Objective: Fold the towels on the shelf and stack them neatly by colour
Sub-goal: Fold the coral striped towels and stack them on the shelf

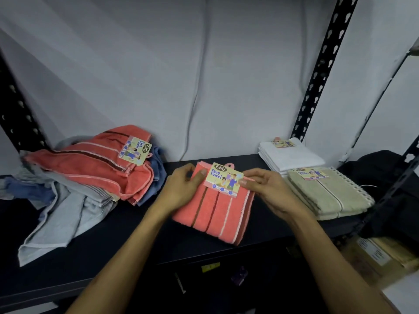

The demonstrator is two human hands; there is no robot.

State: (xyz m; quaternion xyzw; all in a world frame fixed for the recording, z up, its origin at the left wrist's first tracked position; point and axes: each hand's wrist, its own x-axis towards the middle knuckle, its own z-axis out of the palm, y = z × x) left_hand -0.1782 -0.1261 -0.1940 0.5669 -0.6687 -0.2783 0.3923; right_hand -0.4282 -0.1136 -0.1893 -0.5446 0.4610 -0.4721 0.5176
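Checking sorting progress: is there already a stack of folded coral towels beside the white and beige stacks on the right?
No: the only folded coral towel lies mid-shelf under both hands, apart from the beige stack and white stack.

Dim, cool, even light; the grey backdrop (204,75) is brightest. Below the shelf (127,245) all sinks into near-black shadow. No glare. Slightly soft overall; wide-angle distortion bends the upright (322,71) right of the backdrop.
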